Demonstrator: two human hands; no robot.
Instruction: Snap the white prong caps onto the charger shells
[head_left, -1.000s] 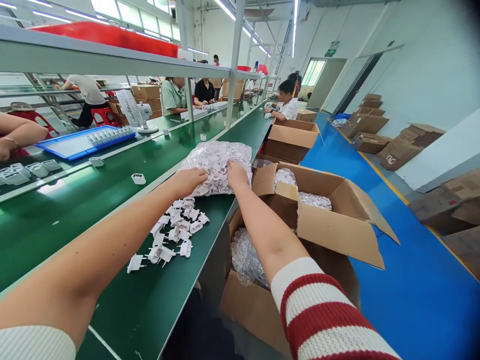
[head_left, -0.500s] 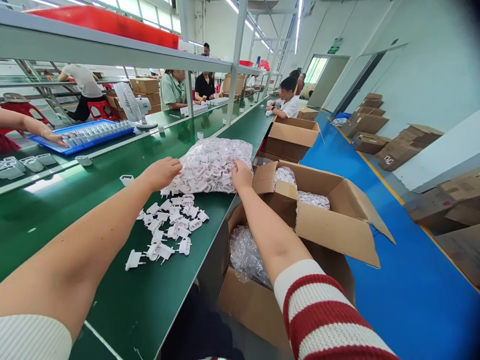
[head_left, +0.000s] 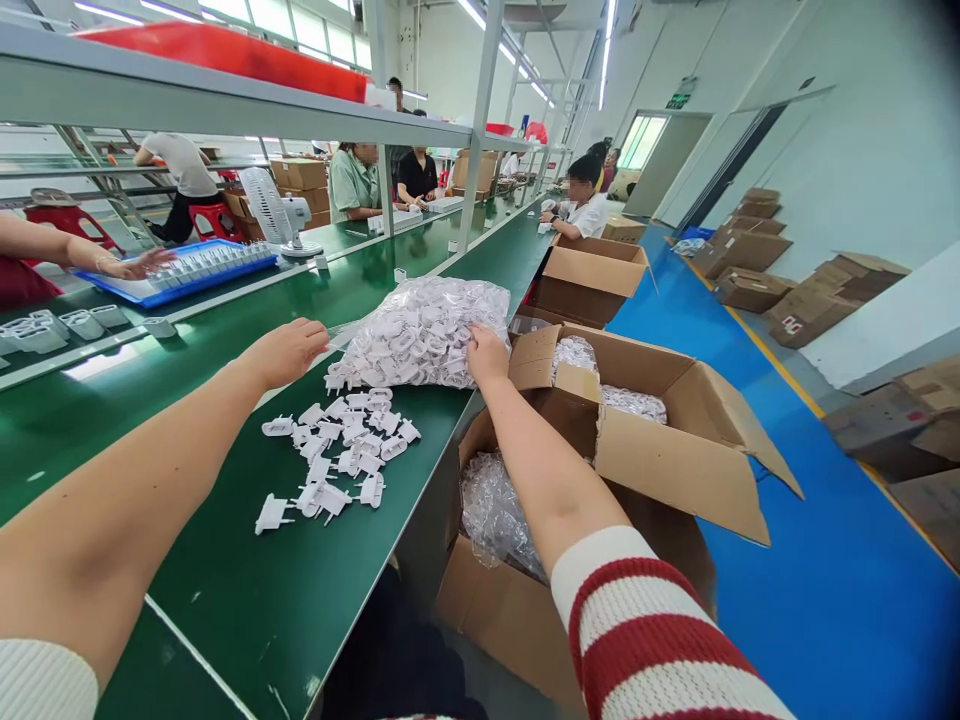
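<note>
A clear plastic bag (head_left: 424, 330) full of small white plug pieces lies on the green work surface (head_left: 247, 610). My left hand (head_left: 289, 350) is closed on the stretched film at the bag's left end, and its fingertips are partly hidden. At the bag's right side, my right hand (head_left: 487, 355) has its fingers curled into the film, gripping it. In front of the bag spreads a loose heap of white plug pieces (head_left: 352, 435) with thin pins. Some spill from the bag's near left corner.
To the right stand open cardboard boxes (head_left: 675, 460) holding bagged parts, plus one with crumpled clear plastic (head_left: 499, 510). Across the bench are a blue tray (head_left: 217, 280), a white fan (head_left: 274, 215) and a co-worker's hand (head_left: 135, 265). A shelf (head_left: 225, 110) runs above.
My left hand has moved left, drawing the bag's film out with it. My right hand stays at the bag. A co-worker's hand has lifted over the blue tray.
</note>
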